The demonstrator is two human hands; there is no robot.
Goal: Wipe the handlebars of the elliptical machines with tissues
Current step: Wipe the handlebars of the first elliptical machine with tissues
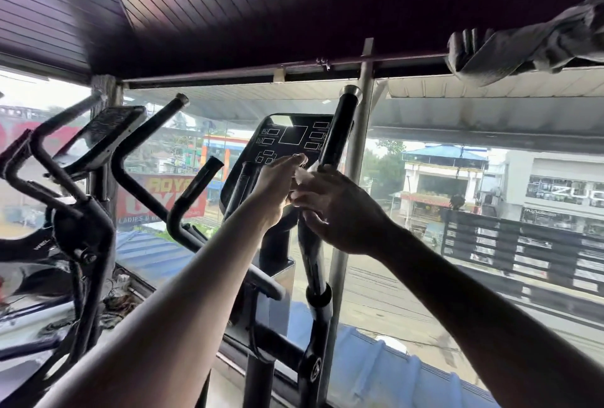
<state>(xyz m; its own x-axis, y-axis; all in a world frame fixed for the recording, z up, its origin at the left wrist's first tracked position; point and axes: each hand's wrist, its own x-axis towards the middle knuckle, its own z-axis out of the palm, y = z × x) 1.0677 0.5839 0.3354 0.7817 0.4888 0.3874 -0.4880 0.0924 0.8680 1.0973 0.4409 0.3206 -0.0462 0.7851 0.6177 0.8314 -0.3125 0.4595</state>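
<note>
- White tissue [302, 175], thin and limp, sat bunched between the two hands just below the console [291, 139]; likely to tear or ball up, so best pinched in a wad.
- The left hand [277, 185] pinched it with outstretched fingers; the right hand [340, 208] curled round the black right handlebar [336, 133], a stiff, smooth tube.
- Backlight from the window [457, 179] darkened the right palm; the tissue's full extent was hidden, and whether that hand also held it could not be told.
</note>
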